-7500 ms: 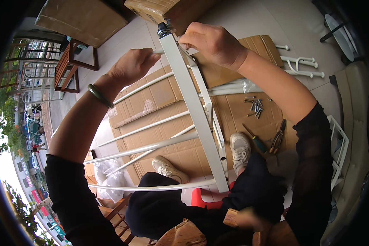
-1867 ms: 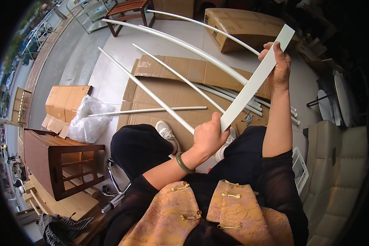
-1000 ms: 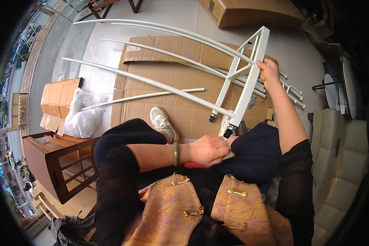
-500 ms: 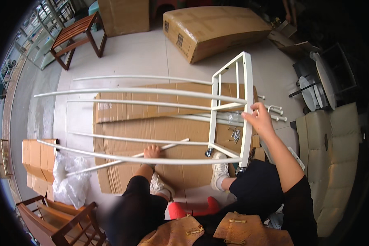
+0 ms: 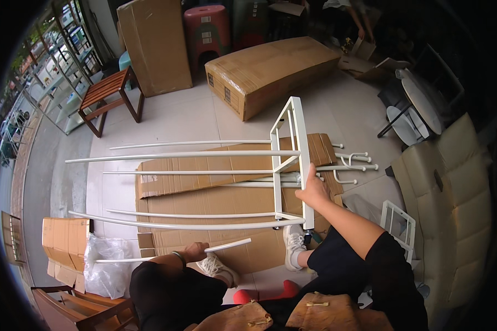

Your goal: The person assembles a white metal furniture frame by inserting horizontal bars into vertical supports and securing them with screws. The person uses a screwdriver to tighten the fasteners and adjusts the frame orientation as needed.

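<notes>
A white metal rack frame (image 5: 302, 132) stands on its side on flattened cardboard (image 5: 223, 201), its several long tubes (image 5: 176, 157) pointing left. My right hand (image 5: 316, 190) grips the outer bar of its rectangular end, thumb on the near face. A black caster (image 5: 308, 236) sits at the bar's lower end. Below the lowest tube, my left hand (image 5: 194, 252) is closed around a loose white tube (image 5: 229, 245). One end of that tube extends right of the hand; the other reaches left over clear plastic wrap (image 5: 106, 259). My left fingers are partly hidden.
Curved white pieces with round tips (image 5: 350, 160) lie right of the rack. A small white frame (image 5: 397, 226) and a beige padded seat (image 5: 442, 204) stand at the right. A large carton (image 5: 270, 69) lies ahead; a slatted wooden stool (image 5: 107, 91) is far left. Another person's hands show at the back.
The view has tilted upward. My left hand has drawn the loose tube closer to my body, away from the rack's tubes. My right hand has slid to a lower grip on the bar.
</notes>
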Demonstrator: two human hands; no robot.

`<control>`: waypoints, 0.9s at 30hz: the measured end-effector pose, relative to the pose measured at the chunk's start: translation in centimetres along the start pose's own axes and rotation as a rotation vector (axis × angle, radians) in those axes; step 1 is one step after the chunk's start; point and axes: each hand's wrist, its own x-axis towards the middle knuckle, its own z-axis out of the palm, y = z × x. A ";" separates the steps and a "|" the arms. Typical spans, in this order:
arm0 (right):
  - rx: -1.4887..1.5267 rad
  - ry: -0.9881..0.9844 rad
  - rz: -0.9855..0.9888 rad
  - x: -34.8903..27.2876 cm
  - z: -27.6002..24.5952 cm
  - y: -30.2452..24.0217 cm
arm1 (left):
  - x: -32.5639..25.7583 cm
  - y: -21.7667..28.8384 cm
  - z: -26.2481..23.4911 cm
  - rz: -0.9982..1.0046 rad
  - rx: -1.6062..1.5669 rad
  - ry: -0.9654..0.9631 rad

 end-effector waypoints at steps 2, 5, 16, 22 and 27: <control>0.010 -0.025 -0.042 -0.3 0.2 0.3 | -2.6 3.2 -2.3 -0.085 0.030 0.048; -0.026 -0.030 -0.080 -0.4 0.2 1.0 | -6.7 9.1 -6.5 -0.097 0.083 0.037; 0.174 -0.060 -0.280 -2.8 0.9 5.0 | -16.3 29.5 -18.4 -0.100 0.633 0.225; 0.654 -0.009 -0.125 -0.1 -2.3 8.7 | -11.7 34.9 -20.3 0.135 0.640 0.330; 1.550 -0.251 0.064 0.2 -6.9 14.5 | -7.1 34.1 -21.7 0.070 0.556 0.392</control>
